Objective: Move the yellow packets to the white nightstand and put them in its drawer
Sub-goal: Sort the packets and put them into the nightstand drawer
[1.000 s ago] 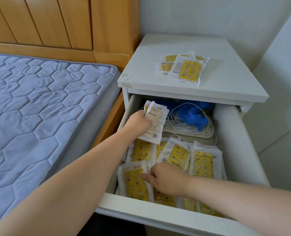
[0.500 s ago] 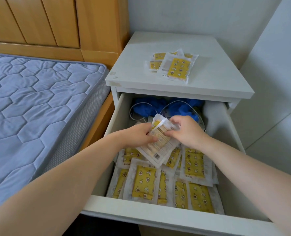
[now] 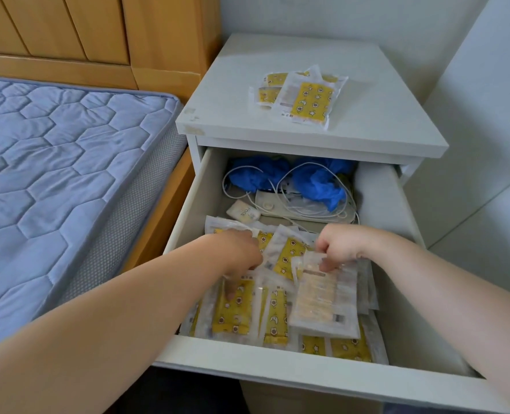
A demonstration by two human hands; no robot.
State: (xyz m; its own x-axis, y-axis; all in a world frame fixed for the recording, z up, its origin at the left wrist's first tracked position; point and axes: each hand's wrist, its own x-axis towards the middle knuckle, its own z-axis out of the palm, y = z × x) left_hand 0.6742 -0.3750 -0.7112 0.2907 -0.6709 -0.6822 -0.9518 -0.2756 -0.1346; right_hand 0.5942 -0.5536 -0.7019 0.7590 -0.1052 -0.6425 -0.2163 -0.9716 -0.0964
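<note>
Yellow packets crowd the front of the open drawer of the white nightstand. The right hand pinches a face-down packet there. The left hand touches another at the front-left corner, its grip blurred. A small pile of packets lies on top.

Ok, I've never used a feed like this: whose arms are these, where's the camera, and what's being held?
No machine here: one camera on a person's head looks down at their arms. The white nightstand stands beside a bed, its drawer pulled open. Yellow packets fill the drawer's front; blue bundles and a white cable lie behind. A small pile of packets waits on top. The right hand pinches a pale-backed packet by its edge. The left hand reaches among the packets; blur hides its grip.
</note>
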